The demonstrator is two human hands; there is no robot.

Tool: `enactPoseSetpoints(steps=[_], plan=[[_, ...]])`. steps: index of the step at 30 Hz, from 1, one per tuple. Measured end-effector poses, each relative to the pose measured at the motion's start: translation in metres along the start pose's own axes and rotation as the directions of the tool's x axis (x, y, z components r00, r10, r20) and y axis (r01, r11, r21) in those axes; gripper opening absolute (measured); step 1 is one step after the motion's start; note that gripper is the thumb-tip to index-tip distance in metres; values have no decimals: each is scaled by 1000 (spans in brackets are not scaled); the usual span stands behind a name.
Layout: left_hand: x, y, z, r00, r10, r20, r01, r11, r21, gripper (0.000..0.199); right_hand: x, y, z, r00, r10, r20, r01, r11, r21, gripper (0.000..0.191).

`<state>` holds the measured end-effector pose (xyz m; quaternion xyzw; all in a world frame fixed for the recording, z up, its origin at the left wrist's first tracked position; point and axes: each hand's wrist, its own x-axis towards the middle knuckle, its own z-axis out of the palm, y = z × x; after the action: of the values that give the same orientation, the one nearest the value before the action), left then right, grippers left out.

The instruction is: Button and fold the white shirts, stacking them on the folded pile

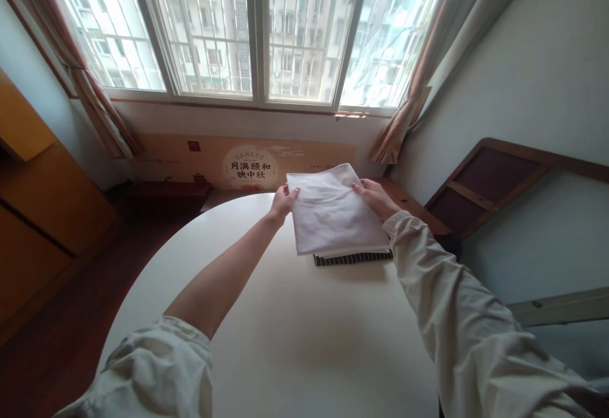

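A folded white cloth (335,215) is held up over the far part of the round white table (266,329). My left hand (284,202) pinches its upper left edge, and my right hand (375,196) grips the upper right edge, thumb on top. Beneath the cloth's near edge a black item with thin white stripes (353,259) shows as a narrow strip; the rest of it is hidden. Whether the cloth rests on it cannot be made out.
Beyond the table a printed cardboard panel (190,155) stands below the barred window. An orange-brown cabinet (52,215) is at the left. A wooden-framed piece (490,183) leans by the right wall.
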<state>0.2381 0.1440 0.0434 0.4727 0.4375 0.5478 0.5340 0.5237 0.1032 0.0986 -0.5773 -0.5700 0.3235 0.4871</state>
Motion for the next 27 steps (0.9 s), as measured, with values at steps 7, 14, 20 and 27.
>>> enactPoseSetpoints(steps=[7,14,20,27], plan=[[5,-48,51,991,-131,32,129,990,64,52,16,61,-38,982,150,-114,-160,983,-87,35],[-6,-79,49,992,-129,-6,128,970,206,64,14,95,-48,955,225,-194,-290,845,-449,65],[-11,-67,70,866,402,298,-497,628,598,61,-5,74,-11,963,-260,71,233,672,-703,58],[-17,-100,92,798,94,595,-566,455,688,71,-10,111,8,946,-27,324,258,667,-699,64]])
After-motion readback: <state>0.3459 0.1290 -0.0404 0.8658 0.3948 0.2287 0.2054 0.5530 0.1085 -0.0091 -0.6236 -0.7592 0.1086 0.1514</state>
